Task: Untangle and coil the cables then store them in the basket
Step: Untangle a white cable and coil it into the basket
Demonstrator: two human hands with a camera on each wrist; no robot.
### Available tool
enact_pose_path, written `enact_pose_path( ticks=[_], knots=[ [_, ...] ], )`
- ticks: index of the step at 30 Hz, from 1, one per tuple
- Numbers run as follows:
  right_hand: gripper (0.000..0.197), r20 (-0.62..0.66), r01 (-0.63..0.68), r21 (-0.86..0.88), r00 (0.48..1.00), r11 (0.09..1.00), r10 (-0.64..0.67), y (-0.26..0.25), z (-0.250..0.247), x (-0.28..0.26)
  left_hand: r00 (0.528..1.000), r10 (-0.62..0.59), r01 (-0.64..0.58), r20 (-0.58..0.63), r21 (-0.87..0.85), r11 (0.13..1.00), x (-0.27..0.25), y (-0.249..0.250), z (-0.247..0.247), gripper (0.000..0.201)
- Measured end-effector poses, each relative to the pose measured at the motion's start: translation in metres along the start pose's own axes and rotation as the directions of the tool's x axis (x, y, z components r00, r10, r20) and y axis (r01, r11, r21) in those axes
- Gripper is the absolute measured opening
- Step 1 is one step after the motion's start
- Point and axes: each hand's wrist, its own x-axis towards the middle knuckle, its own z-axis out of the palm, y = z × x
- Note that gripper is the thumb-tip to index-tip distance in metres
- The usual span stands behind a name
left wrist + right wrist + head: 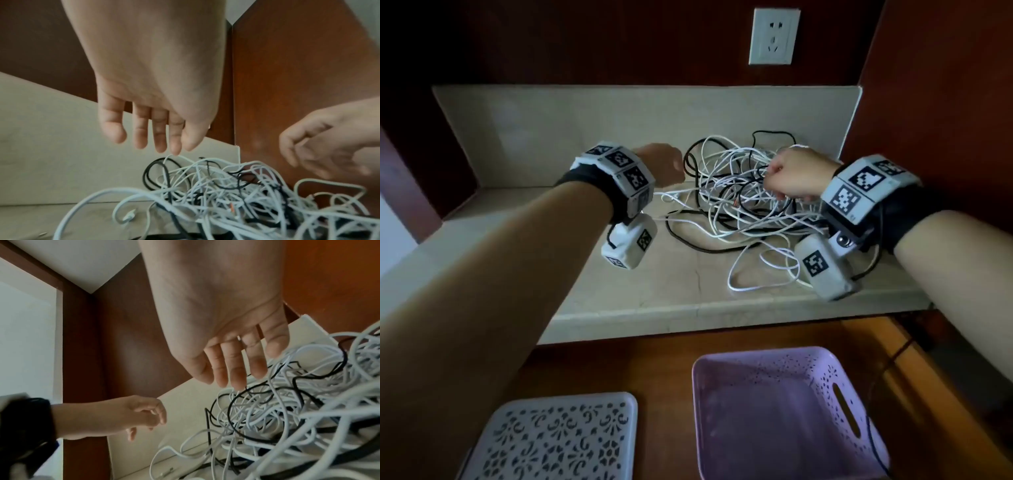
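A tangle of white and black cables lies on the beige stone counter, toward its right. My left hand hovers at the tangle's left edge. In the left wrist view its fingers hang relaxed, one tip just touching a white loop of the cables, holding nothing. My right hand is over the top right of the pile. Its fingers point down with their tips among the cables, not closed round any. The lilac basket stands below the counter, with nothing inside.
A white perforated lid lies left of the basket on the wooden surface. A beige backsplash and dark red walls enclose the counter; a wall socket sits above. Bare counter stretches left of the tangle.
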Motion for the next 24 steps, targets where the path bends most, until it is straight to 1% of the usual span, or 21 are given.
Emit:
enact_pose_path(
  ticks=[1, 3, 5, 7, 10, 13, 16, 17, 19, 21, 23, 24],
  knots=[
    [0.023, 0.022, 0.019, -0.004, 1.000, 1.000, -0.019, 0.000, 0.003, 0.002, 1.000, -0.013, 0.013, 0.024, -0.004, 1.000, 0.002, -0.001, 0.004, 0.031],
    [0.024, 0.047, 0.050, -0.003, 0.998, 0.999, -0.050, 0.003, 0.010, 0.011, 0.999, -0.027, 0.028, 0.033, -0.035, 0.999, 0.013, -0.009, 0.017, 0.030],
    [0.023, 0.076, 0.074, -0.016, 0.994, 0.997, -0.072, 0.003, 0.018, 0.019, 0.997, -0.032, 0.036, 0.067, -0.053, 0.998, 0.018, -0.012, 0.028, 0.034],
    [0.024, 0.099, 0.093, -0.023, 0.991, 0.995, -0.090, 0.003, 0.023, 0.027, 0.993, -0.051, 0.056, 0.105, -0.044, 0.997, 0.026, -0.013, 0.036, 0.037],
    [0.023, 0.123, 0.132, -0.041, 0.984, 0.990, -0.126, 0.002, 0.032, 0.037, 0.987, -0.072, 0.074, 0.141, -0.012, 0.997, 0.032, -0.014, 0.041, 0.035],
    [0.018, 0.146, 0.147, -0.016, 0.979, 0.989, -0.143, 0.002, 0.038, 0.044, 0.990, -0.086, 0.097, 0.109, -0.107, 0.989, 0.038, -0.016, 0.030, 0.030],
    [0.023, 0.132, 0.146, -0.051, 0.982, 0.988, -0.138, 0.000, 0.040, 0.047, 0.987, -0.159, 0.143, -0.024, -0.313, 0.939, 0.038, -0.017, 0.005, 0.036],
    [0.026, 0.115, 0.138, -0.054, 0.985, 0.989, -0.131, -0.002, 0.040, 0.048, 0.979, -0.181, 0.132, -0.092, -0.390, 0.911, 0.039, -0.019, -0.004, 0.036],
    [0.035, 0.071, 0.130, 0.003, 0.989, 0.991, -0.130, -0.008, 0.040, 0.050, 0.947, -0.244, 0.094, -0.208, -0.546, 0.832, 0.039, -0.026, -0.025, 0.030],
    [0.046, -0.006, 0.148, 0.087, 0.989, 0.985, -0.148, -0.017, 0.037, 0.054, 0.921, -0.282, 0.031, -0.269, -0.672, 0.740, 0.036, -0.034, -0.047, 0.033],
    [0.056, -0.127, 0.172, 0.168, 0.980, 0.971, -0.152, -0.032, 0.029, 0.057, 0.899, -0.295, -0.043, -0.323, -0.737, 0.675, 0.024, -0.037, -0.070, 0.036],
    [0.061, -0.196, 0.201, 0.184, 0.967, 0.962, -0.165, -0.042, 0.024, 0.057, 0.892, -0.288, -0.094, -0.348, -0.767, 0.635, 0.018, -0.041, -0.080, 0.036]
  ],
)
